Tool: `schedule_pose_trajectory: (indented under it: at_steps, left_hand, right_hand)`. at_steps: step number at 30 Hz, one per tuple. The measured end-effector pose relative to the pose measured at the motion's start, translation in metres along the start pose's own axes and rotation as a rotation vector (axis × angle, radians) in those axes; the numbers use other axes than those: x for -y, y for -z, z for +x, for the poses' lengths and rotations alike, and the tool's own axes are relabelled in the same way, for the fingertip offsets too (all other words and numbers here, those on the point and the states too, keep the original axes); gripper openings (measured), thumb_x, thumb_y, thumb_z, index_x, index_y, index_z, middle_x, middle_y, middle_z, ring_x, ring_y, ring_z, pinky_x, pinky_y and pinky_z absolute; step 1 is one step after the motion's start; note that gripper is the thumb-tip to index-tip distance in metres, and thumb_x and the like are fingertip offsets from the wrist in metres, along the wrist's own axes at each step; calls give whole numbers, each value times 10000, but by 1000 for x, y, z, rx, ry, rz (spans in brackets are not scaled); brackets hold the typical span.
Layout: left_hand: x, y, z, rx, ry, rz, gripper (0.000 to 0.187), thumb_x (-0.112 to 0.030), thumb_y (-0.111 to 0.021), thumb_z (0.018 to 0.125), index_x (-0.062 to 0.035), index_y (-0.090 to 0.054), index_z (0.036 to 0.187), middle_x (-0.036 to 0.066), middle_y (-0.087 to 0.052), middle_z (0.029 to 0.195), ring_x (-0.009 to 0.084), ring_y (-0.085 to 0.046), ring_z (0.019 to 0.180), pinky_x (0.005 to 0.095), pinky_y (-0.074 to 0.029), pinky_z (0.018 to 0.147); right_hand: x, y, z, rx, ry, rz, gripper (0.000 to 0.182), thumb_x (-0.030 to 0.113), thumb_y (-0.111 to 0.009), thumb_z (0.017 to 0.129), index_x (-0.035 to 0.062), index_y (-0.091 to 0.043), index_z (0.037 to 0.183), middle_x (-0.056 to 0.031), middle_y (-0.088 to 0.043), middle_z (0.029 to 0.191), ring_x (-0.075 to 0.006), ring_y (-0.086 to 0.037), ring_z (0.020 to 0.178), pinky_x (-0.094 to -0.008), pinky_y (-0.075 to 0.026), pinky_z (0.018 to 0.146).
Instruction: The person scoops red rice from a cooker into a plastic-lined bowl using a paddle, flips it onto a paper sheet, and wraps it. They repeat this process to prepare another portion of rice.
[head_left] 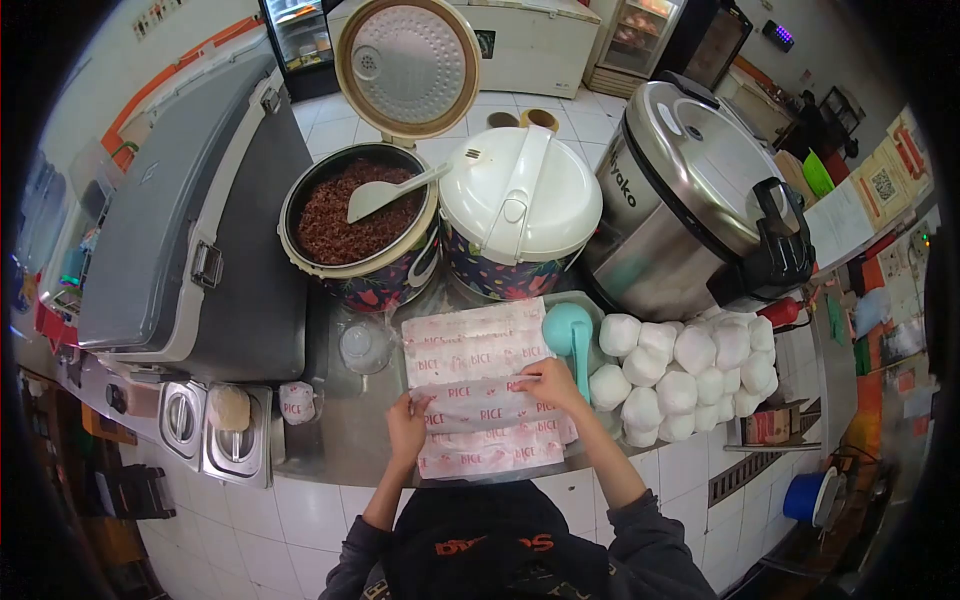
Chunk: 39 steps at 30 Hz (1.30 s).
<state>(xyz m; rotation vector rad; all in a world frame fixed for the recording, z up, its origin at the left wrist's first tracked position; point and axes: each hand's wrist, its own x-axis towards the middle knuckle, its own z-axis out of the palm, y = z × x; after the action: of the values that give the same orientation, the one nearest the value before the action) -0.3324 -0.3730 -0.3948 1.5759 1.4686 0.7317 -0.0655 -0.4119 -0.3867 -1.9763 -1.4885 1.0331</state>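
My left hand (406, 428) pinches the left edge of a thin paper wrapper (485, 408) printed "RICE" in red. My right hand (553, 386) grips the same sheet near its upper right corner. The sheet lies over a stack of similar wrappers (470, 350) on the metal tray. Just beyond my right hand sits a turquoise scoop (568, 328), its handle towards me. Further right is a heap of white wrapped bundles (680, 375). Left of the stack stands a small clear plastic bowl (364, 347).
Behind the tray are an open cooker of reddish-brown rice (350, 220) with a pale spatula (390, 195), a lidded white cooker (520, 195) and a big steel cooker (650, 200). A grey cooler box (200, 230) stands left, with lidded steel pans (237, 455) and a wrapped bundle (297, 402) near it.
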Motion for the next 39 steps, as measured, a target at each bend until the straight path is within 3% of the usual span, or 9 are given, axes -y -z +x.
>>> schedule_pose_trajectory:
  at_steps: [3,6,8,14,16,22,28,31,39]
  left_hand:
    - [-1,3,-9,-122,-23,231,274,-47,-578,779,3,-546,1047,152,-608,923,303,-585,781,396,-457,688]
    - [-13,-3,-34,-277,-731,557,441,-35,-608,726,-1,-448,1136,160,-565,972,311,-553,904,443,-433,779]
    - [-13,-26,-50,249,-769,340,546,-125,-624,719,-2,-423,1211,174,-435,1258,287,-409,1186,466,-320,966]
    - [-10,-60,-36,424,-736,702,711,-305,-555,791,13,-263,1356,147,-220,1442,259,-206,1340,421,-142,1088]
    - [-16,-58,-31,413,-708,703,697,-321,-549,800,15,-280,1348,149,-247,1430,261,-224,1331,418,-155,1087]
    - [-16,-66,-23,399,-684,674,694,-315,-551,801,39,-282,1334,190,-316,1372,306,-278,1291,430,-175,1080]
    - [-15,-65,-22,368,-695,650,674,-309,-558,796,47,-309,1311,189,-351,1343,309,-310,1266,438,-202,1067]
    - [-18,-64,-24,351,-702,655,667,-305,-562,793,47,-318,1305,185,-361,1336,305,-324,1257,439,-216,1060]
    - [-17,-63,-23,387,-662,624,564,-300,-567,794,24,-414,1229,176,-497,1156,306,-450,1120,449,-304,985]
  right_hand:
    - [0,-1,5,-3,35,-4,245,250,-745,640,63,-696,791,-135,-626,644,-241,-604,586,-320,-450,566]
    - [-1,-1,11,13,70,23,233,214,-753,639,49,-695,792,-124,-630,631,-208,-604,565,-304,-449,557]
    - [1,0,9,67,40,15,226,203,-748,639,50,-694,796,-122,-634,640,-206,-605,570,-303,-453,564]
    - [-11,9,26,20,103,-111,145,128,-686,650,44,-679,768,-116,-636,665,-223,-610,609,-323,-470,596]
    - [16,20,36,-39,14,-255,131,92,-649,655,40,-664,774,-119,-638,711,-247,-613,671,-340,-477,633]
    - [32,-36,85,-351,536,-553,189,88,-596,653,33,-594,834,-174,-570,881,-339,-566,841,-404,-467,720]
    - [36,-29,91,55,333,-434,184,90,-594,662,38,-597,839,-177,-583,863,-345,-585,822,-431,-476,704]
    - [52,-20,74,62,252,-349,143,81,-588,669,53,-618,806,-144,-591,796,-332,-595,821,-428,-481,682]
    - [56,-9,2,-52,581,-417,143,62,-617,621,56,-642,762,-79,-585,779,-259,-571,781,-355,-481,664]
